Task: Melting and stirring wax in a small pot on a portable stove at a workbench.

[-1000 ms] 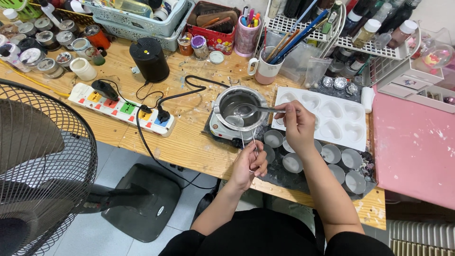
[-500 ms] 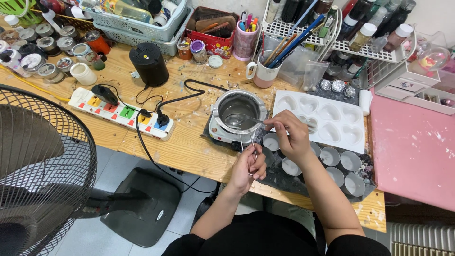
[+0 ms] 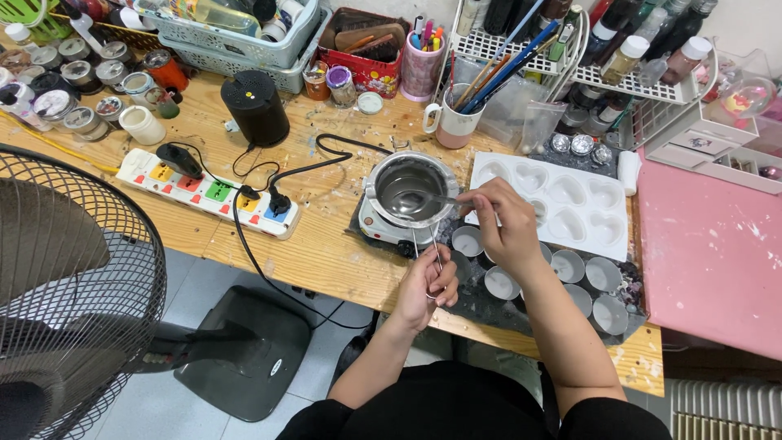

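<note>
Meanwhile, right hand (image 3: 509, 224) dips spoon (image 3: 432, 198) into steel pot (image 3: 405, 191).

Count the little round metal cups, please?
6 little round metal cups show: one left of the right hand, one below it, four clustered right of it. The hand may hide more.
</note>
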